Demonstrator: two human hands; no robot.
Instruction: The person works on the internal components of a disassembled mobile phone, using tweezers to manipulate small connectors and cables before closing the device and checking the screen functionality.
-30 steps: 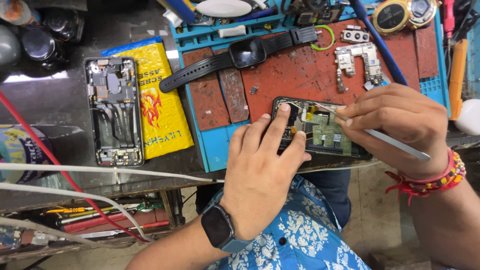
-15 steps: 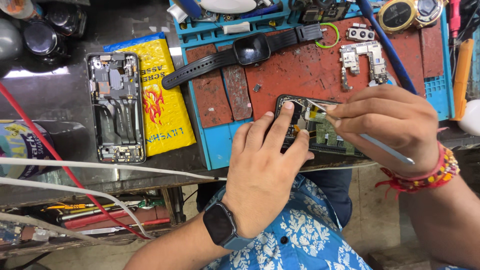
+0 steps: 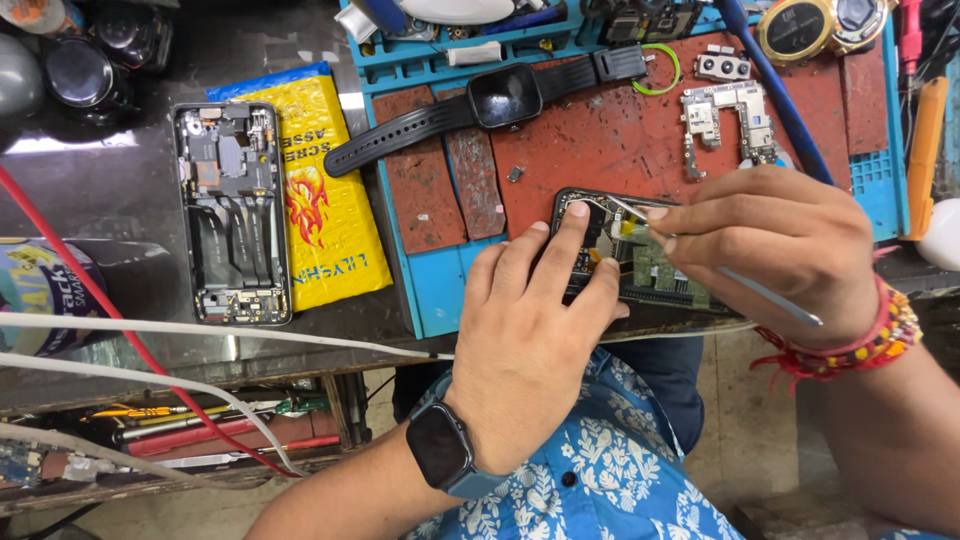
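An opened phone (image 3: pixel 640 262) with its circuit board bare lies at the near edge of a blue and red work mat (image 3: pixel 600 140). My left hand (image 3: pixel 530 330), a dark smartwatch on its wrist, presses down on the phone's left end with fingers spread. My right hand (image 3: pixel 770 240), with beaded bracelets on the wrist, pinches metal tweezers (image 3: pixel 740 280) whose tips touch the inside of the phone near its top edge.
A second gutted phone frame (image 3: pixel 232 212) lies at left beside a yellow packet (image 3: pixel 322 200). On the mat rest a black wristwatch (image 3: pixel 500 100), a loose metal circuit board (image 3: pixel 725 120) and a small camera module (image 3: pixel 722 66). Red and white cables (image 3: pixel 150 330) cross the bench's left edge.
The view has shifted slightly. Both hands stay on the opened phone, with my right hand and the tweezers nudged a little leftward over the board.
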